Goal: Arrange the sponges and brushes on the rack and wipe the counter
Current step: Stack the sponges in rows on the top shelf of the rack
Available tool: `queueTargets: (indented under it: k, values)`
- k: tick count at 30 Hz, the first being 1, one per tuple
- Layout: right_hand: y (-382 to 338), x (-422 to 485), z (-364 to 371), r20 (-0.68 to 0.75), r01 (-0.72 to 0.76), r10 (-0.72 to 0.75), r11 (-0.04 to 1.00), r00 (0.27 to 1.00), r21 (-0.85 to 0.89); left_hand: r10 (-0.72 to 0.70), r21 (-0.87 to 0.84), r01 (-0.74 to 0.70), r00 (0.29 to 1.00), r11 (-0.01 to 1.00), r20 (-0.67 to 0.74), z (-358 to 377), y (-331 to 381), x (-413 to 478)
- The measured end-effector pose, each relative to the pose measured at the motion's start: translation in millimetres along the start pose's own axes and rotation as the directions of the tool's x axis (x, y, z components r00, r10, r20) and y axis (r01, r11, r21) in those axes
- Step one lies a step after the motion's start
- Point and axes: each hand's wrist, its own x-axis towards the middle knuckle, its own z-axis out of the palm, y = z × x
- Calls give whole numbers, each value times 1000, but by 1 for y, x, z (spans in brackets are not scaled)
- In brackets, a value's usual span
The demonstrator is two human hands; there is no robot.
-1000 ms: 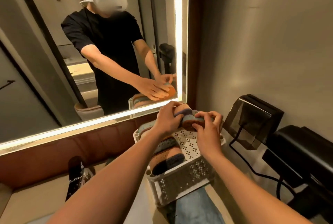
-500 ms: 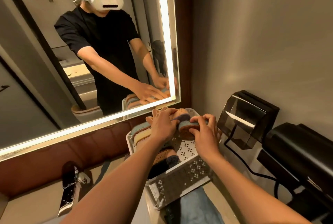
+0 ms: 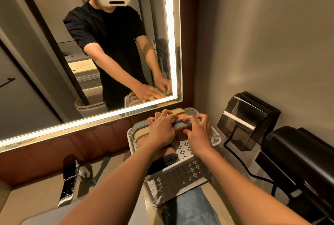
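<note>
Bare arms, black T-shirt, blue jeans

Both forearms are uncovered down to the left hand [image 3: 161,130] and right hand [image 3: 198,135]. The mirror [image 3: 54,62] shows a short-sleeved black T-shirt and a white headset; a denim leg shows below.

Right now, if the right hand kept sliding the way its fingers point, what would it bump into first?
Probably the left hand, across the sponge that the right hand pinches; its fingers point left. Depth is hard to judge.

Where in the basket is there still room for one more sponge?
Bare dotted floor shows in the white perforated plastic basket, between the right hand and the near wall. The far end is crowded with blue-topped sponges under the left hand.
</note>
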Motion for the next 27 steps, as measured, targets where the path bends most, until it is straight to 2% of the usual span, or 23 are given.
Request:
queueTargets:
  k: [4, 10, 17, 22, 27]
  values:
    - [0, 1, 3, 117, -11, 3, 998, 993, 66, 4, 7, -5, 995, 1000, 99, -5, -2, -4]
    - [-1, 9, 10, 111, -35, 24, 994, 994, 100, 37, 0, -38, 978, 999, 204, -14, -2, -15]
    - [0, 6, 11, 119, -4, -6, 996, 993, 87, 61, 35, -68, 984, 997, 170, -7, -4, -23]
    - [-5, 3, 9, 119, 2, -7, 999, 993, 38, 35, 59, -48, 977, 997, 208, -13, 1, -21]
    - [-13, -6, 6, 88, 81, -83, 996, 993, 20, 49, -20, -46, 974, 999, 222, -19, -5, -27]
